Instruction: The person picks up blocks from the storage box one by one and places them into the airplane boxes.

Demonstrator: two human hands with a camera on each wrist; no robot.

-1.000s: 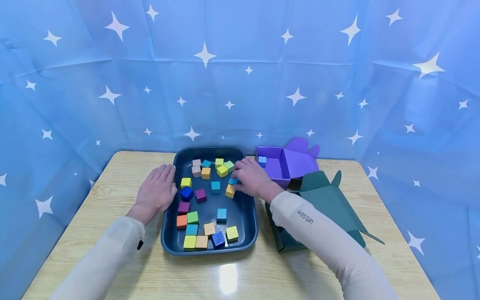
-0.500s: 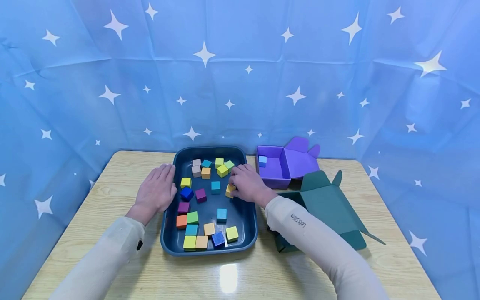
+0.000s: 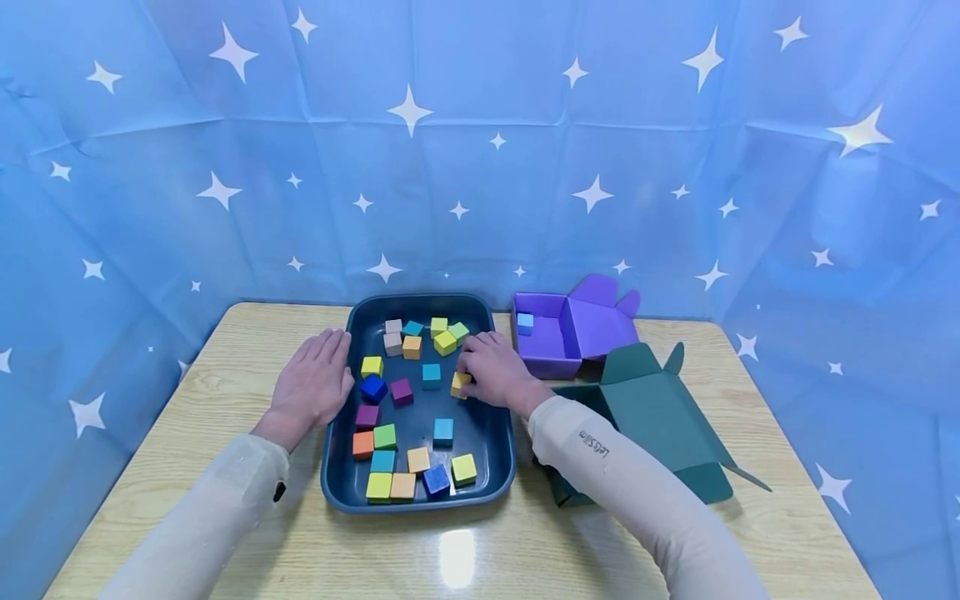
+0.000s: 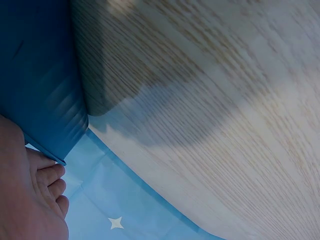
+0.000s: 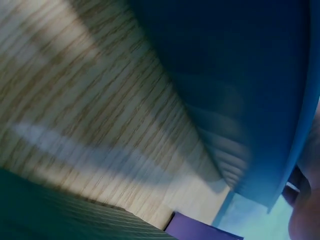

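Observation:
Along the left rim of a dark blue tray [image 3: 491,492] lies my left hand [image 3: 315,379], fingers straight and together. The left wrist view shows that hand [image 4: 30,200] beside the tray's outer wall [image 4: 45,75]. Reaching over the right rim, my right hand [image 3: 495,367] has its fingers bent and pinches an orange cube [image 3: 457,385] between fingers and thumb. A teal cube beside it is hidden under the fingers. In the right wrist view only a sliver of the hand [image 5: 305,205] shows past the rim.
Several coloured cubes lie in the tray, among them a teal cube [image 3: 431,376] and a dark blue cube [image 3: 373,388]. At right stand an open purple box [image 3: 551,367] holding a light blue cube [image 3: 525,324] and an open green box [image 3: 660,417], partly behind the right sleeve.
My right hand has shifted slightly left and toward me, covering the teal cube that showed under its fingers; it has barely moved in the last half second. The left hand stays put.

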